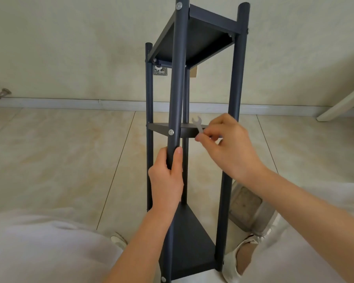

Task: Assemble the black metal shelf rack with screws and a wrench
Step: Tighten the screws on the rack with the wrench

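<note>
The black metal shelf rack (204, 39) lies tilted between my legs, its round posts running away from me toward the wall, with three shelves fixed between them. A silver screw (171, 131) sits in the near-left post at the middle shelf (157, 127). My left hand (167, 180) grips that post just below the screw. My right hand (227, 144) pinches a small flat silver wrench (198, 124), its open jaw pointing up, right of the screw and apart from it.
Beige floor tiles spread on both sides. A white baseboard (70, 103) runs along the wall. My knees in light trousers and white shoes (251, 217) flank the rack. A metal wall plate (160, 70) shows behind the rack, a white sloping leg (341, 105) at right.
</note>
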`<state>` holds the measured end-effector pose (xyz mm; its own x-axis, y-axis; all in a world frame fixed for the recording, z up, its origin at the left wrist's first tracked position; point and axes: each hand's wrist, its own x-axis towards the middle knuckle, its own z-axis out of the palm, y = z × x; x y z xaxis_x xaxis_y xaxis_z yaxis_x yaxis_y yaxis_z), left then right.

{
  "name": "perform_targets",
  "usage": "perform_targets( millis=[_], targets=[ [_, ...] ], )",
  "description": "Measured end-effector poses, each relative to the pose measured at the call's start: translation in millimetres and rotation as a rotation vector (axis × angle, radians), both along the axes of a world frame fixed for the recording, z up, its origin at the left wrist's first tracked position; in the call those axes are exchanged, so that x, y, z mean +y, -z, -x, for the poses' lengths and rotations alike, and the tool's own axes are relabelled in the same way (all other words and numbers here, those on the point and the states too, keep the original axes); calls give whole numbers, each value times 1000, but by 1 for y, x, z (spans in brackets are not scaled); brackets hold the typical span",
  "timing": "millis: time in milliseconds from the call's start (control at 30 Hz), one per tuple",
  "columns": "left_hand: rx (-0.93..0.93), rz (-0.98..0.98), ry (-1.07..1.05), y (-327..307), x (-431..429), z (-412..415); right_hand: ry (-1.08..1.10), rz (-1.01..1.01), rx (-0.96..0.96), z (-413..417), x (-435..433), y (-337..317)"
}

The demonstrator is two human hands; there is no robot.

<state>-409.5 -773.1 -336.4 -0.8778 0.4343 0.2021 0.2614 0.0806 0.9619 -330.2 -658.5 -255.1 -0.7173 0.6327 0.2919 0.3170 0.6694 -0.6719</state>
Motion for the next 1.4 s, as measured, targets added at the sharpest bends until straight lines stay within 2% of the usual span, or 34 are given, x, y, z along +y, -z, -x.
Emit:
perform_targets(
  millis=[133, 267, 367, 600, 733, 1000, 1400],
  targets=[
    [23, -29, -32, -2, 1, 2, 42, 16, -12, -7, -27, 30],
    [22, -36, -53, -3, -1, 4, 60, 132, -55, -5, -40, 50],
    [-3, -48, -42, -5, -3, 7, 37, 231, -42, 5, -39, 51],
    [-19, -31, -41, -3, -4, 13, -5, 322, -58, 32, -32, 47],
    [-21, -21, -36, -2, -5, 13, -9, 393, 10, 40, -30, 44],
    [-14, -20, -43, -5, -11, 14, -3, 413, 48, 41, -31, 43],
    [-11, -27, -29, -8, -18, 16, -69, 320, 39, 49, -29, 49]
  ],
)
